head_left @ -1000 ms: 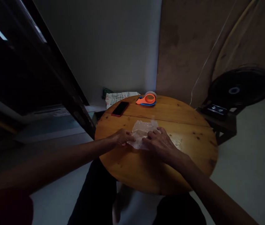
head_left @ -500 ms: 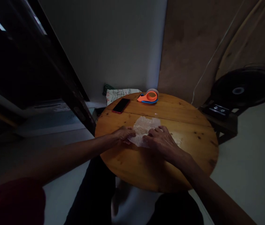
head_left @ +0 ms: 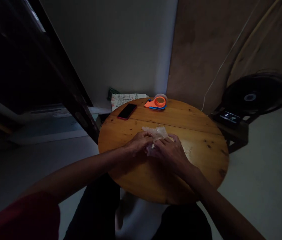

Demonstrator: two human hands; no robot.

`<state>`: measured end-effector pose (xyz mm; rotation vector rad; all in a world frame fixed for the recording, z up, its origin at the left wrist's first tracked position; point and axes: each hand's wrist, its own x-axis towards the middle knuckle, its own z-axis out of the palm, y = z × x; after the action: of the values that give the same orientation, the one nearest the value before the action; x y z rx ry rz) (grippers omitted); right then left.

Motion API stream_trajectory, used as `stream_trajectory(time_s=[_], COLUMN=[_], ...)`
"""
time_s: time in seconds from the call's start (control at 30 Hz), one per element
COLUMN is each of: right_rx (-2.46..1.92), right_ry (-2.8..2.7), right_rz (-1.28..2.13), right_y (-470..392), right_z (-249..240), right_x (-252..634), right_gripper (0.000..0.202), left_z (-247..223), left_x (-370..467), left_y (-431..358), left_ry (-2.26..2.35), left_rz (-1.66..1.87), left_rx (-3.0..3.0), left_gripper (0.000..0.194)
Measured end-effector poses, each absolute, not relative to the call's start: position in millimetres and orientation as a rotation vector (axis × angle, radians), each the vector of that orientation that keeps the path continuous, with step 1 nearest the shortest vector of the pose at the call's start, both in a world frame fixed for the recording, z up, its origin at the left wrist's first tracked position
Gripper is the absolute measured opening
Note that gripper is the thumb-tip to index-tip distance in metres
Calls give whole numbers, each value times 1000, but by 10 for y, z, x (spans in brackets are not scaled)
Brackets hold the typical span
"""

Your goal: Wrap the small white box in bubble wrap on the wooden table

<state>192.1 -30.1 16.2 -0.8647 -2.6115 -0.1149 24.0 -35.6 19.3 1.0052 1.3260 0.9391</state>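
A crumpled, clear sheet that looks like bubble wrap [head_left: 159, 132] lies bunched between my two hands on the round wooden table [head_left: 195, 116]. My left hand [head_left: 140, 142] grips its left side with curled fingers. On the right side, my right hand [head_left: 171, 150] has its fingers bent over the sheet and closed on it. The two hands nearly meet, and their fingers cover much of the sheet. Whether anything lies inside the folds cannot be seen.
An orange and blue tape dispenser [head_left: 155, 102] stands at the table's back edge. To its left lies a red-edged phone [head_left: 127, 111]. Behind the table is a printed white bag [head_left: 121, 99]. A black fan [head_left: 253, 96] stands to the right, near a thin cable [head_left: 215, 78].
My left hand has moved right, closer to my right hand. The clear sheet is now gathered smaller between them, where it was spread wider before.
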Motion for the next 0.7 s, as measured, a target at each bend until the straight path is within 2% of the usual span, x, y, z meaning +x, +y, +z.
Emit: stream_trajectory(time_s=[0.23, 0.4, 0.5, 0.7], right_rx=[-851, -871, -919, -1502], right_ry=[-2555, -2604, -2616, -2813], right_rz=[6, 182, 279, 15], right_y=[-323, -335, -305, -129], right_z=[183, 268, 307, 399], right_x=[1960, 2044, 2088, 2187], right_gripper=[9, 15, 18, 30], left_z=[191, 116, 89, 229], left_x=[153, 216, 276, 297], left_y=[-410, -468, -467, -488], left_ry=[1165, 1281, 1441, 1524], left_rz=[821, 805, 734, 570], left_rx=[1261, 1801, 2002, 2180], left_gripper=[29, 14, 14, 24])
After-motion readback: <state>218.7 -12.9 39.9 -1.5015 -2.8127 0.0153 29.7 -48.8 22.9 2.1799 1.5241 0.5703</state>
